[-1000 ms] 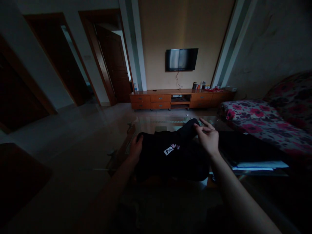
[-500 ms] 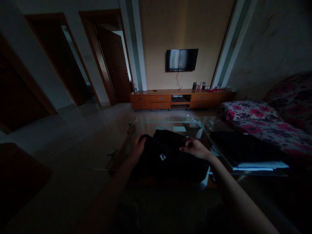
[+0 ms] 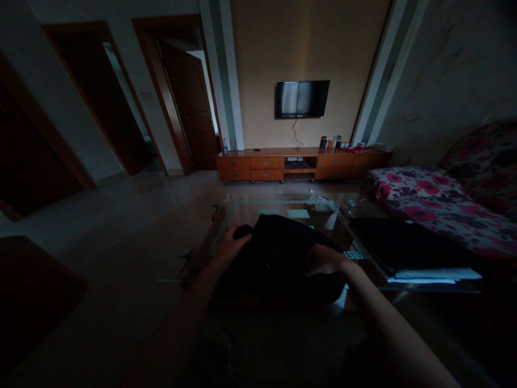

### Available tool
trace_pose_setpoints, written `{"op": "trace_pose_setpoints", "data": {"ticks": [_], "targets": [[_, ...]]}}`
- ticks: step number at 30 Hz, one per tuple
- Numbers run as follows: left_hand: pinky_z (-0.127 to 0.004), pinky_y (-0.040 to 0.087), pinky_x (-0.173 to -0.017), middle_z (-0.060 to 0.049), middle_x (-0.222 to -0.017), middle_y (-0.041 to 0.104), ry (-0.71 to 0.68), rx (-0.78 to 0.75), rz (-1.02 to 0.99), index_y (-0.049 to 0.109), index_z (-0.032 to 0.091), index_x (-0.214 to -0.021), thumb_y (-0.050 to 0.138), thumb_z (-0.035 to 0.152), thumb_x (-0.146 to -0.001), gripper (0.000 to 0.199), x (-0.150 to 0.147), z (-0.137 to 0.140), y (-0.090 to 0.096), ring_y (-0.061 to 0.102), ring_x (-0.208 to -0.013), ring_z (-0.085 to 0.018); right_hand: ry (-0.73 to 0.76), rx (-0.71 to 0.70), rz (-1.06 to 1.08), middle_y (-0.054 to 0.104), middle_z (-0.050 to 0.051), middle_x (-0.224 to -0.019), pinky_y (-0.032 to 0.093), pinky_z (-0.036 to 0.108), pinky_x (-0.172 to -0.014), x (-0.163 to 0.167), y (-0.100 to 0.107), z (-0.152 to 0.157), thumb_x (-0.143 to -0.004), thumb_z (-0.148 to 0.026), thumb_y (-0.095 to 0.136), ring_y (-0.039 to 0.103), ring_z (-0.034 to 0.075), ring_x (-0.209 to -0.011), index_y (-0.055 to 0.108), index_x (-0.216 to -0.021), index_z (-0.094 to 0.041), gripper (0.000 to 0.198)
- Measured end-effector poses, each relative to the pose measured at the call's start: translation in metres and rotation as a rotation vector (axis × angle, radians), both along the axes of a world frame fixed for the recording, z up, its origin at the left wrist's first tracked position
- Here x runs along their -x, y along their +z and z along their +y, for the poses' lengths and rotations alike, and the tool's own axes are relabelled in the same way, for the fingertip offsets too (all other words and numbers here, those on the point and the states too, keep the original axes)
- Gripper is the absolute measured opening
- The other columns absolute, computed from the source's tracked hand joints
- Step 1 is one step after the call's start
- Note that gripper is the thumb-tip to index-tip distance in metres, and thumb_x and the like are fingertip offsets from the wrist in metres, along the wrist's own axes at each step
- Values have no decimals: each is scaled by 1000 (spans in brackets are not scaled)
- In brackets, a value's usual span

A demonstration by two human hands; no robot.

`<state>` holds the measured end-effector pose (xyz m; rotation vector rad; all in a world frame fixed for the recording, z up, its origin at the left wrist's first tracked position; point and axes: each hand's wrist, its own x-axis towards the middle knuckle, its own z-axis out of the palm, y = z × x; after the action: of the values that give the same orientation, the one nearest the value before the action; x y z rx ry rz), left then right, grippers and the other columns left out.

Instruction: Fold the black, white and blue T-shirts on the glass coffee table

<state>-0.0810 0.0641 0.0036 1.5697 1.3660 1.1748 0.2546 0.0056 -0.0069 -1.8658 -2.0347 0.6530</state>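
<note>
A black garment [image 3: 278, 269] lies bunched on the glass coffee table [image 3: 355, 255] in front of me; its exact kind is hard to tell in the dim light. My left hand [image 3: 233, 245] is closed on the garment's left part, with a dark fold poking up between thumb and fingers. On the right side, my right hand [image 3: 326, 261] is closed on the cloth, its fingertips partly lost in the dark fabric. The white logo patch is now almost hidden in a fold.
To the right, a stack of folded dark clothes [image 3: 412, 245] with white and blue layers beneath rests on the table. Beyond it is a flower-patterned sofa [image 3: 428, 186]. A wooden TV cabinet [image 3: 266, 168] stands along the far wall under a television [image 3: 302, 99].
My left hand has shifted slightly right and gathered a fold of cloth. The right hand has moved lower into the fabric. The logo, plainly visible before, is folded nearly out of sight.
</note>
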Motion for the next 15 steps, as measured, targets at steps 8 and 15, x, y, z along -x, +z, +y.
{"op": "trace_pose_setpoints", "data": {"ticks": [8,15], "targets": [[-38,45,-105,-10,-114,75,-339,3,595,72,19,-113,66,12,-61,53,45,7,-25,64,-117,-30,-56,-311,69,68,5,-75,44,28,-67,-29,31,-3,-92,-48,51,62,18,-71,70,-79,-18,38],[-39,54,-87,-5,-94,79,-389,235,438,76,18,-94,66,38,-69,33,80,4,-36,70,-98,-31,93,26,403,59,-1,-65,38,24,-53,-46,98,-51,-75,-62,71,49,12,-58,65,-72,-16,47]]}}
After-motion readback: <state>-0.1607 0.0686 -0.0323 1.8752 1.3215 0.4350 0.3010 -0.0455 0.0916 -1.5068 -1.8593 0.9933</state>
